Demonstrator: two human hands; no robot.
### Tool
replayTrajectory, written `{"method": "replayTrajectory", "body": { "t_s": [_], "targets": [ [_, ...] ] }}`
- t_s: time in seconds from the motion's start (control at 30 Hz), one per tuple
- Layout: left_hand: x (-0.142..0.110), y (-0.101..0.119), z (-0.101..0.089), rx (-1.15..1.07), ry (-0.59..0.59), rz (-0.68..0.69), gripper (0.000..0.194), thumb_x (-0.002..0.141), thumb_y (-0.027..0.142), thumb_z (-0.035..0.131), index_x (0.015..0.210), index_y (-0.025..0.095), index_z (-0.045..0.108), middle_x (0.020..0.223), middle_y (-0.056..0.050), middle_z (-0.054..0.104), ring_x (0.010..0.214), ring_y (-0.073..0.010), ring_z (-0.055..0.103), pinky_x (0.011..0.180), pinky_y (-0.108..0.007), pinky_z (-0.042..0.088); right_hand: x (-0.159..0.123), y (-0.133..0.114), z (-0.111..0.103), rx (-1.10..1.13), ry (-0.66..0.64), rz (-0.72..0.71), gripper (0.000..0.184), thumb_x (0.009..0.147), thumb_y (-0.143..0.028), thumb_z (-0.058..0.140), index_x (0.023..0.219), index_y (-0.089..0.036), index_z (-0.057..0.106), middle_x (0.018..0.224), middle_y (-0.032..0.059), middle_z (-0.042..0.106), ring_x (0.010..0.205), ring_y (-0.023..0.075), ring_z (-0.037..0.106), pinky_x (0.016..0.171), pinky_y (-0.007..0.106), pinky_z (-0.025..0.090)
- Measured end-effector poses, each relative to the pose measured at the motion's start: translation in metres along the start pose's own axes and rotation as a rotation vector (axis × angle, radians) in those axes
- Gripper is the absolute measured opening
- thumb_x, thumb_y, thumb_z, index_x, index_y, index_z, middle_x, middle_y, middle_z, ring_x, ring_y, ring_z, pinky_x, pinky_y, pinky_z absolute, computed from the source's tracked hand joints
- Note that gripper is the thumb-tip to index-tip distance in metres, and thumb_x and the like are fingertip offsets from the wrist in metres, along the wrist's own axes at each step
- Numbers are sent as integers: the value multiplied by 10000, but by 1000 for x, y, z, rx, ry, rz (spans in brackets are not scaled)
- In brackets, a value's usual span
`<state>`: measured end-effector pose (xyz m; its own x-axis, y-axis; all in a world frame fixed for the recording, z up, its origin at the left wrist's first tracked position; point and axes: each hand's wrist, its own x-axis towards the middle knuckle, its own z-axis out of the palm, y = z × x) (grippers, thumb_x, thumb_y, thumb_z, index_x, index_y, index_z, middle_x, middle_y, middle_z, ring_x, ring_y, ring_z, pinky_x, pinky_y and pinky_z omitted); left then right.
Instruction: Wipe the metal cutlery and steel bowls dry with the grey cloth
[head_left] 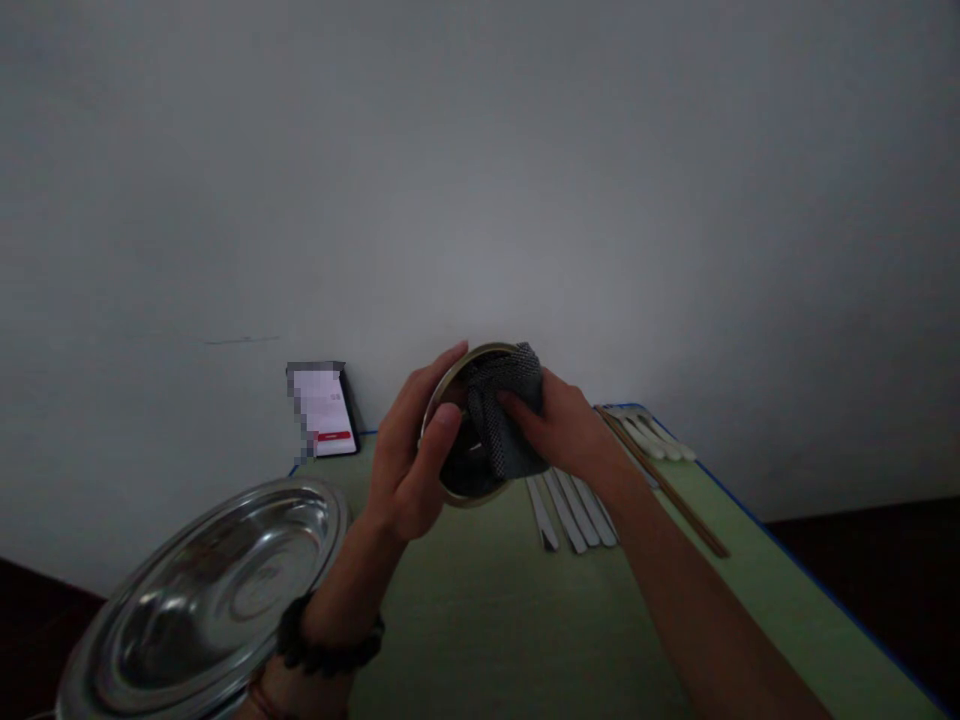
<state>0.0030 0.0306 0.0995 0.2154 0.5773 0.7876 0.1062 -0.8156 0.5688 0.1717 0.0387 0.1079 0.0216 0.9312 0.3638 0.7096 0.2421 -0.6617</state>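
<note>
My left hand (416, 450) grips a round bowl (469, 455) by its left side, thumb over the pale rim and fingers behind. The bowl is tilted so that its dark, shiny inside faces me, raised above the table. In my right hand (562, 420) is a folded grey patterned cloth (506, 410), pressed against the inside and right rim of the bowl. The cloth hides the bowl's right part. Below my right wrist, several flat metal utensil handles (577, 515) lie side by side, their far ends hidden behind the hand.
A large metal basin (225, 590) stands at the left. A phone (322, 410) with a lit screen leans against the wall (480, 180). Wooden chopsticks (675, 495) and several white spoons (660, 437) lie on the right of the green table (495, 620), which has a blue edge.
</note>
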Motion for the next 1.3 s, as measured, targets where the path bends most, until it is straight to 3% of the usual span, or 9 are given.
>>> {"method": "replayTrajectory", "body": {
  "t_s": [1.3],
  "targets": [
    [-1, 0, 0, 22, -16, -19, 412, 918, 313, 420, 1328, 279, 448, 1282, -46, 558, 1154, -240, 517, 1004, -414, 383, 1, 3, 1, -66, -7, 11, 403, 843, -420, 463, 1116, -132, 532, 1034, 182, 658, 952, 294, 617, 758, 387, 458]
  ]
}}
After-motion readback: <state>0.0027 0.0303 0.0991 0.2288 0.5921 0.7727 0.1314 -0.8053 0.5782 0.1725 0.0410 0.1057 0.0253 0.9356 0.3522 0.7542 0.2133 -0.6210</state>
